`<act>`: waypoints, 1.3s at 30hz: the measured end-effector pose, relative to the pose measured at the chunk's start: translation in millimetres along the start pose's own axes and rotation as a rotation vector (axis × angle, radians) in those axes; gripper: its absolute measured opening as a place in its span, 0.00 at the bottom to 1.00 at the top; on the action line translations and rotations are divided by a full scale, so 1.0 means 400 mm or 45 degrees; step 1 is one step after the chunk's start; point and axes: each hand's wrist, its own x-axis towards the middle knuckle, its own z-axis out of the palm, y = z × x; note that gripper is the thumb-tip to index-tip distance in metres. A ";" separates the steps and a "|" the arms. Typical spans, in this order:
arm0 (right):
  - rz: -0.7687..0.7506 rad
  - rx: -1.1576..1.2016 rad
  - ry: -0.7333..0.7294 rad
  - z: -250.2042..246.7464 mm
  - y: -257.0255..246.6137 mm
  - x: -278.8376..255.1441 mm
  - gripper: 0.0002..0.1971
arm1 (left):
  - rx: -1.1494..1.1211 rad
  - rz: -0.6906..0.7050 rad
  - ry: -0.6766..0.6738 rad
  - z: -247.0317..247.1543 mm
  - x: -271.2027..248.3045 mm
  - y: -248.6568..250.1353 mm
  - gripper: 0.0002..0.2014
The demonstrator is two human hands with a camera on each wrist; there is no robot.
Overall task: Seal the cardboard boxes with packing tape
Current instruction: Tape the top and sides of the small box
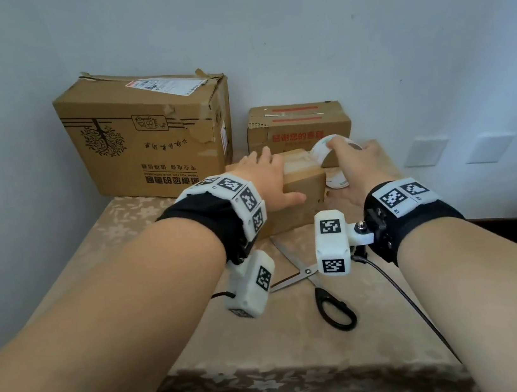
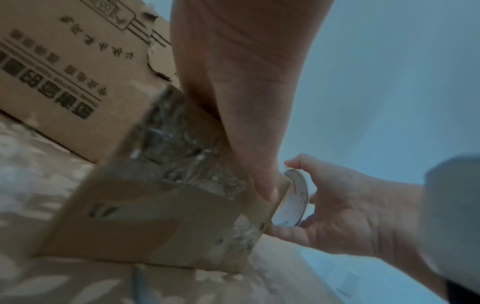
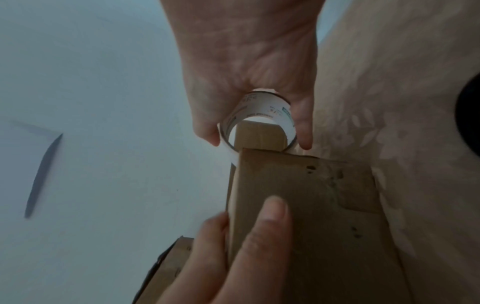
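Black-handled steel scissors [image 1: 316,282] lay open on beige floral-cloth worktop [image 1: 270,337], nearest. Behind them, small brown cardboard box [image 1: 304,186]. Left hand [image 1: 269,184] lay flat on box top, fingers straight, thumb pressed on near side, grip loose. Right hand [image 1: 353,162] gripped white-cored clear packing tape roll [image 1: 327,149] at box's right end; tape strip apparently ran onto box. Farther back: medium red-printed cardboard box [image 1: 298,123], large black-printed cardboard box [image 1: 149,134] at pale wall [image 1: 258,13].

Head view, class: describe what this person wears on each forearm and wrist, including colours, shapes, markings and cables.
Both forearms are bare. Each wrist has a black strap carrying white blocks printed with black square codes. A white boxy camera hangs under the left wrist and right wrist, each coded too. A black cable trails from the right one.
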 end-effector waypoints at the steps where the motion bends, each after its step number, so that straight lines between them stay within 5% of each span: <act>1: 0.007 0.017 -0.001 -0.011 0.003 0.011 0.36 | -0.024 -0.004 -0.021 -0.003 0.009 0.015 0.46; 10: 0.087 0.172 -0.053 -0.042 -0.003 -0.002 0.36 | -0.140 0.073 0.145 0.001 0.039 0.038 0.47; 13: -0.211 0.135 -0.027 -0.039 -0.074 -0.022 0.37 | -0.443 0.066 0.381 -0.006 0.021 0.016 0.47; 17: -0.782 -0.356 -0.011 -0.003 -0.191 -0.095 0.42 | -1.134 0.036 0.570 0.018 0.000 0.012 0.54; 22: -0.893 -0.641 -0.196 0.064 -0.194 -0.158 0.35 | -1.459 -0.026 0.486 0.073 -0.024 -0.003 0.61; 33: -0.985 -0.937 0.022 0.048 -0.189 -0.109 0.36 | -1.439 -0.042 0.353 0.083 -0.065 -0.084 0.66; 36: -0.971 -0.964 0.010 0.062 -0.189 -0.105 0.37 | -1.139 0.020 0.341 0.066 -0.097 -0.098 0.61; 39: -0.982 -0.968 0.007 0.068 -0.187 -0.102 0.34 | -0.745 0.119 0.556 0.025 -0.115 -0.101 0.50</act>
